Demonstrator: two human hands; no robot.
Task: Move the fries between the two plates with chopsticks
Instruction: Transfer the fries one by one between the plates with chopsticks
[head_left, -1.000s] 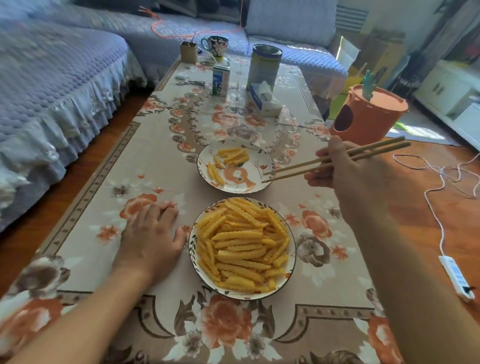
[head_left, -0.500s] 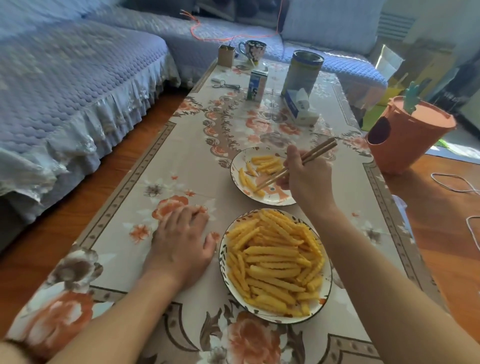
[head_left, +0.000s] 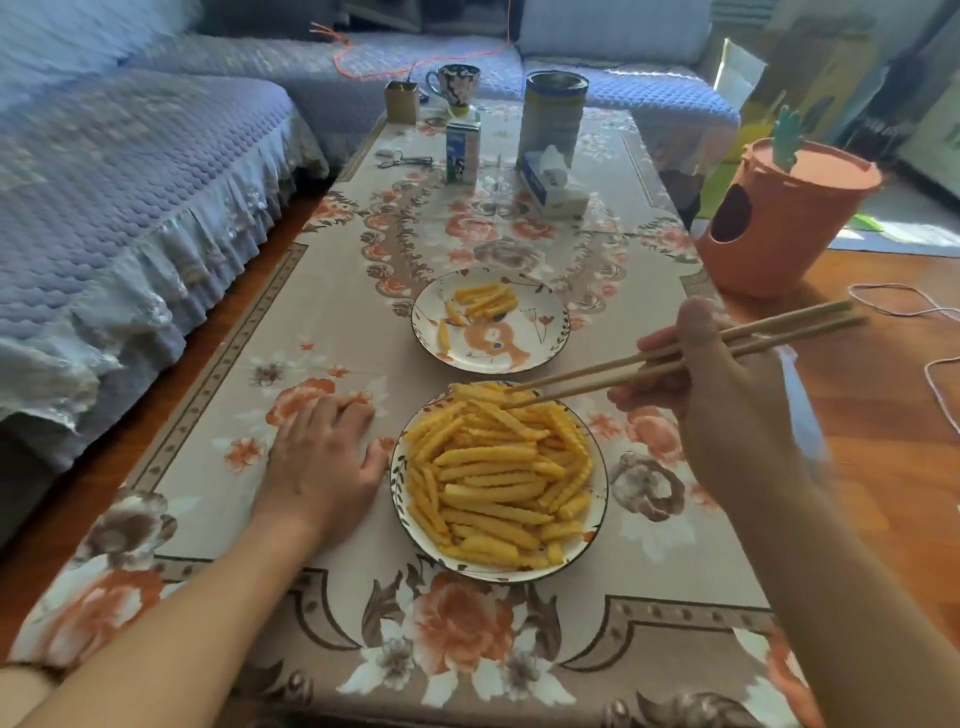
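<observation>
So there's this long coffee table (head_left: 322, 322) with a floral cloth, a blue-covered sofa (head_left: 130, 171) running along its left side, and an orange carrot-shaped bin (head_left: 779, 218) on the floor off to the right. Two plates sit in the middle of the table, one behind the other.

The near plate (head_left: 397, 483) is heaped with crinkle-cut fries (head_left: 493, 478), most of them lying roughly crosswise, left to right. The far plate (head_left: 550, 332) has just a small handful of fries (head_left: 485, 301) up at its back left, the rest bare. The two plates sit close but not touching.

The left hand (head_left: 322, 457) lies flat on the cloth, palm down, fingers loose and holding nothing, its thumb just beside the near plate's left rim. The right hand (head_left: 727, 395) is clenched around a pair of chopsticks (head_left: 623, 369), coming in from the right and pointing left and down. The tips are right at the far edge of the big pile, looks like touching a fry there, though I can't tell if one is actually pinched yet.

Key thing imo: the sticks run almost parallel to the fries they're meeting, not across them, so the pinch probably needs a little wrist turn. The right hand is the only one placed to do it.

At the far end: a big tin can (head_left: 553, 119), a small milk carton (head_left: 462, 153), a tissue pack (head_left: 553, 187), a mug (head_left: 457, 85).
</observation>
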